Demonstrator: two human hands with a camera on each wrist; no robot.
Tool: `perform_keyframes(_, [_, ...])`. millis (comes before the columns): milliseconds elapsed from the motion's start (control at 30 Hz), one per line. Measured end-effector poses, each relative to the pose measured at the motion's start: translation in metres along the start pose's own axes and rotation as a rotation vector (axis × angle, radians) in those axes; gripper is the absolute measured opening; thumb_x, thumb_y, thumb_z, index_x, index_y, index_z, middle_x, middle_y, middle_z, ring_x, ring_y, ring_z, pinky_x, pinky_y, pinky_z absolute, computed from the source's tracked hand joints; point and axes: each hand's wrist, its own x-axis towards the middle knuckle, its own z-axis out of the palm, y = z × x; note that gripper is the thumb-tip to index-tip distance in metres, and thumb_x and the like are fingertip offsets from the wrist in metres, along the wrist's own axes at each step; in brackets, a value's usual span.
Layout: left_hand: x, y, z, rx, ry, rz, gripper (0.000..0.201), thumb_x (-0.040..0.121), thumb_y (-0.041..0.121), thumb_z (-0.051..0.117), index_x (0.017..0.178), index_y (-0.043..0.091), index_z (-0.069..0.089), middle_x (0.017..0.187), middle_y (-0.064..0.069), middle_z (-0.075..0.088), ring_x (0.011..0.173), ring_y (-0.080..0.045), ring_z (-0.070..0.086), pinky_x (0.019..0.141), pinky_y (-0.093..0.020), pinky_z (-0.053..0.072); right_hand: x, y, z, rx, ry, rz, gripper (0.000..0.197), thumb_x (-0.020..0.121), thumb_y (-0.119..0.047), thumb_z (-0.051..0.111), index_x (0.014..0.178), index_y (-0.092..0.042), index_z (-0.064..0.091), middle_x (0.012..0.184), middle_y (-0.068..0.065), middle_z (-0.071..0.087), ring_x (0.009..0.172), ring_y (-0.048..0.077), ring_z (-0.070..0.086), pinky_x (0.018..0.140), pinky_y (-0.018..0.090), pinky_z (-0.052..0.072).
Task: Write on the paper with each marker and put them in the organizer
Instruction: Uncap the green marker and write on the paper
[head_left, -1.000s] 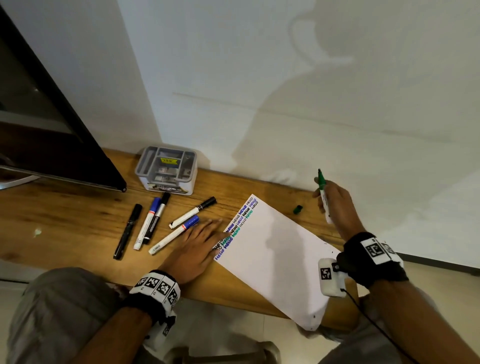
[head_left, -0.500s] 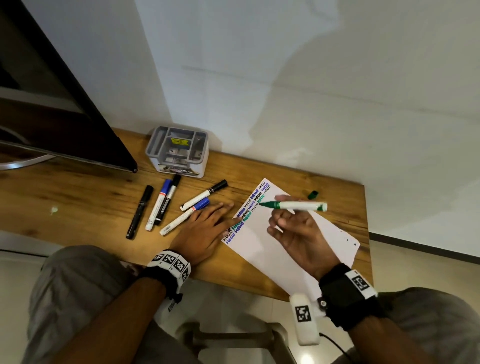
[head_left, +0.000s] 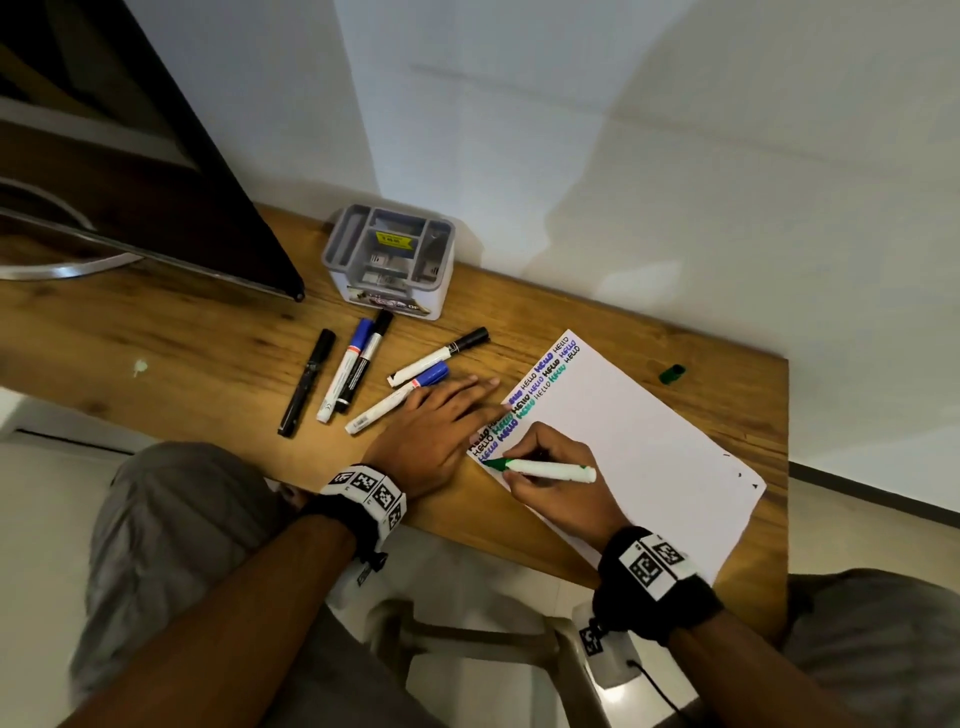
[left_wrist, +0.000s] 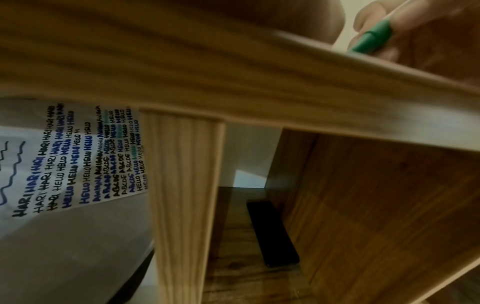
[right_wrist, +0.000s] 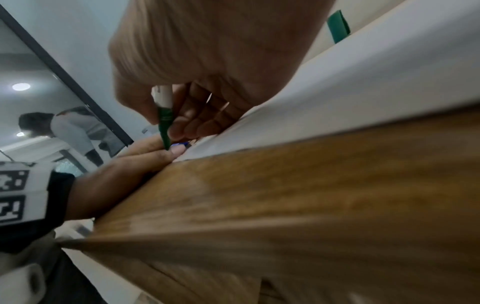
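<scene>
Gripping the green marker (head_left: 550, 470) in curled fingers, the right hand (head_left: 558, 488) sets its tip on the paper (head_left: 649, 447) near the bench (head_left: 208, 358) front edge, while the left hand (head_left: 431, 431) lies flat, fingers spread, on the paper's corner; five markers and the organizer (head_left: 389, 260) sit left. From the left wrist, the marker's green nose (left_wrist: 372, 38) shows above the bench edge. From the right wrist, fingers (right_wrist: 197, 115) pinch the marker upright.

A plain white wall (head_left: 623, 156) is rising behind a wooden desk (head_left: 156, 353), catching soft shadows. A dark screen (head_left: 156, 171) on a curved metal stand (head_left: 57, 267) is leaning in at the left. Pale floor tiles (head_left: 41, 493) are showing below the desk edge. On the shelf (left_wrist: 246, 267) beneath, a flat black object (left_wrist: 272, 234), possibly a remote, is lying.
</scene>
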Motion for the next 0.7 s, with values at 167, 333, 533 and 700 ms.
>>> perform_keyframes(167, [0.001,-0.002,0.001,0.006,0.02,0.01,0.047,0.103,0.036,0.032,0.15,0.038,0.032,0.163,0.01,0.02,0.149,-0.015,0.018,0.107,-0.045,0.03,0.004,0.013,0.005,-0.058,0.021,-0.057,0.019,0.081,-0.002,0.08,0.095,-0.004,0.067,0.098,-0.023,0.066,0.094,-0.008,0.065,0.081,0.005,0.05])
perform_keyframes(333, [0.001,-0.001,0.0,0.002,0.033,0.014,0.047,0.103,0.037,0.029,0.15,0.038,0.032,0.162,0.01,0.022,0.149,-0.016,0.021,0.105,-0.045,0.031,0.003,0.023,0.006,-0.048,0.049,-0.035,0.018,0.08,-0.005,0.08,0.091,-0.005,0.066,0.097,-0.008,0.072,0.094,0.002,0.069,0.079,0.012,0.055])
perform_keyframes(533, [0.0,-0.001,0.0,0.005,0.034,0.015,0.046,0.103,0.038,0.027,0.149,0.037,0.033,0.162,0.009,0.024,0.148,-0.017,0.022,0.104,-0.046,0.033,0.004,0.027,0.008,-0.034,0.059,-0.018,0.016,0.079,-0.002,0.08,0.086,-0.004,0.066,0.094,0.002,0.075,0.089,0.008,0.07,0.073,0.016,0.057])
perform_keyframes(700, [0.001,-0.002,0.0,-0.003,0.034,0.022,0.046,0.103,0.037,0.029,0.149,0.036,0.034,0.162,0.008,0.025,0.148,-0.018,0.022,0.105,-0.047,0.033,0.004,0.027,0.009,-0.015,0.049,-0.011,0.015,0.079,-0.001,0.08,0.088,-0.003,0.067,0.094,0.003,0.075,0.088,0.009,0.07,0.074,0.016,0.057])
